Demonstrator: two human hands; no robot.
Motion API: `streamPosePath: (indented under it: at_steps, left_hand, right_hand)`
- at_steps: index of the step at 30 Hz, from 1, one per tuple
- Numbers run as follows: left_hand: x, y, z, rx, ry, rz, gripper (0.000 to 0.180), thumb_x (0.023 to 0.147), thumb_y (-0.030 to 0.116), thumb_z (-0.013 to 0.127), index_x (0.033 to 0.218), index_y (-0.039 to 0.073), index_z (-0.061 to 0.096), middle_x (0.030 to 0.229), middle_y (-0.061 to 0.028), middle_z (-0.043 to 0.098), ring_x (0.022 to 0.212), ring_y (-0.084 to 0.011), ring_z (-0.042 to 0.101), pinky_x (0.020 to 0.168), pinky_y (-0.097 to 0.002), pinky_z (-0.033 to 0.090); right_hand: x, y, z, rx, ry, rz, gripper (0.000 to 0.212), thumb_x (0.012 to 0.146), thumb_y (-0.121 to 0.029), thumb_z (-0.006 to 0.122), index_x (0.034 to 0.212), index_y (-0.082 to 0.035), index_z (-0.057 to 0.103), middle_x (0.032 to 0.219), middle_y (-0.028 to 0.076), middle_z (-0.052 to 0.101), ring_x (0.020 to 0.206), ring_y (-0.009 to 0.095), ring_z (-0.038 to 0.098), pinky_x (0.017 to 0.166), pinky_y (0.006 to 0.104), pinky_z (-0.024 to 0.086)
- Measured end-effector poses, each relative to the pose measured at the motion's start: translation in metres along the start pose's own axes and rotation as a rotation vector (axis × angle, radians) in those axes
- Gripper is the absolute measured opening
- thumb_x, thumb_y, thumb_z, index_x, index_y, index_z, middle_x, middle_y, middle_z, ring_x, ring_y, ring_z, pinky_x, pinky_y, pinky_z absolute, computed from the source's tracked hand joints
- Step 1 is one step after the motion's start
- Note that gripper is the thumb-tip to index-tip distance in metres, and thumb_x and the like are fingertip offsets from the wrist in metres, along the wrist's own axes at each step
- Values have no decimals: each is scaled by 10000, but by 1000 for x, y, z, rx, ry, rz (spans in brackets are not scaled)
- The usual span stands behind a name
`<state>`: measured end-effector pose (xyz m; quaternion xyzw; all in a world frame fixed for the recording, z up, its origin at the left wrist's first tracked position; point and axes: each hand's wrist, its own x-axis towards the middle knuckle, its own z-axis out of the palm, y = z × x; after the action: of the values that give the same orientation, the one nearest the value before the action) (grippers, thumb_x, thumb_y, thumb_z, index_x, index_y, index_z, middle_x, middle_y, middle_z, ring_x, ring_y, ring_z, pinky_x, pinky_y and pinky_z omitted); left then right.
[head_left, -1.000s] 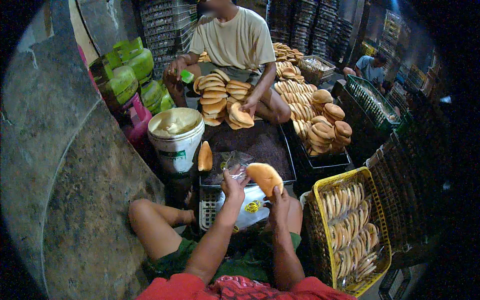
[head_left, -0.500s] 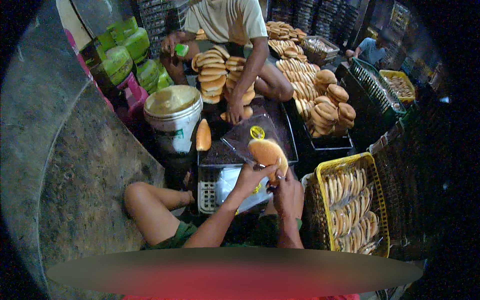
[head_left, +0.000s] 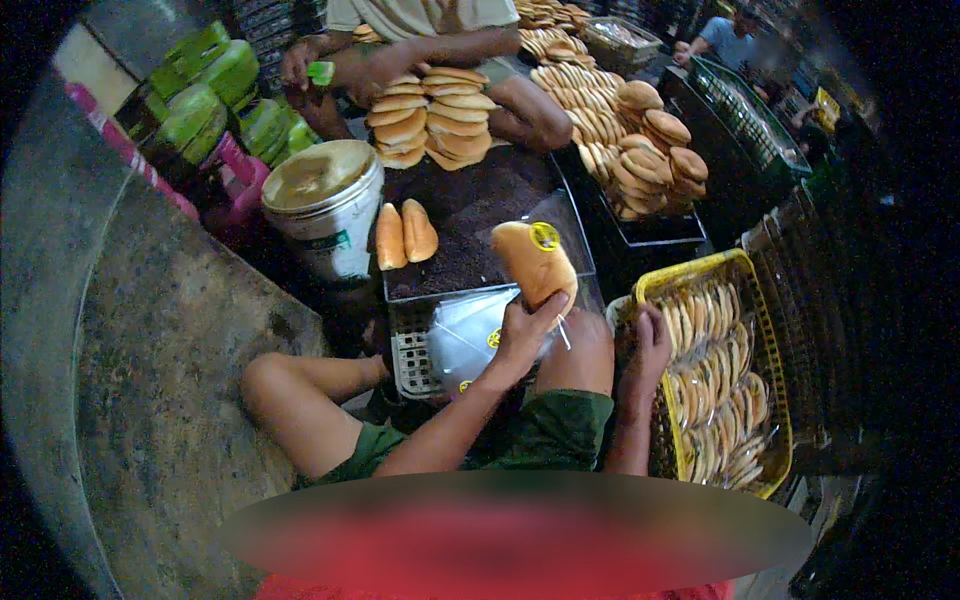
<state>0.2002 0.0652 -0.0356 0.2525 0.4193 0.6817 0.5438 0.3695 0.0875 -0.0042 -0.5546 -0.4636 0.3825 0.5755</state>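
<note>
My left hand (head_left: 522, 335) grips a long golden bun in a clear plastic bag (head_left: 535, 262) with a round yellow sticker, holding it upright over my knee. My right hand (head_left: 651, 342) is off the bun and lies with fingers apart at the near rim of a yellow crate (head_left: 757, 330), holding nothing. That crate is filled with several bagged buns. Just left of my left hand lies a stack of empty clear bags (head_left: 462, 335) on a white plastic crate (head_left: 408, 362).
Two bare buns (head_left: 404, 234) lie on a dark tray (head_left: 470, 215) beside a white lidded bucket (head_left: 325, 200). Opposite me a seated person's hands (head_left: 375, 68) rest by stacked buns (head_left: 430, 115). More buns (head_left: 640, 140) fill black trays at right. Green packs (head_left: 205, 90) stand at left.
My right hand has let go of the bagged bun and moved right to the yellow crate. My left hand keeps the bun, now held a little higher and more upright.
</note>
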Motion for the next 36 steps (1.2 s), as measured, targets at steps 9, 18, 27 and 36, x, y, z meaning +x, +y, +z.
streamPosePath:
  at_steps: [9,18,27,36]
  left_hand:
    - [13,28,-104,1871,-614,178,481,742,181,696,1186,17,609,1162,-179,622,1098,-338,583,954,-427,472]
    - [12,51,-171,1960,-618,104,161,863,220,666,826,64,683,941,-172,683,959,-334,622,819,-508,435]
    - [16,123,-143,256,249,-76,144,980,213,570,966,71,553,703,-2,544,656,-128,558,580,-261,443]
    - [-4,187,-198,-202,289,316,148,946,219,647,906,78,632,667,21,568,531,-91,510,506,-259,419]
  right_hand:
    - [32,-37,-135,-107,-34,255,376,909,-236,629,1150,48,579,1054,135,649,950,217,633,851,342,505]
    - [-63,8,-380,-1248,593,509,643,762,-383,750,1208,48,582,1067,278,660,984,421,649,838,459,519]
    - [-35,16,-289,-1647,284,506,753,835,-343,679,1463,-57,377,1213,241,626,1087,391,611,947,440,469]
    - [20,7,280,-974,-688,-270,544,846,-576,626,1117,-105,651,1043,185,698,1009,362,667,833,482,532]
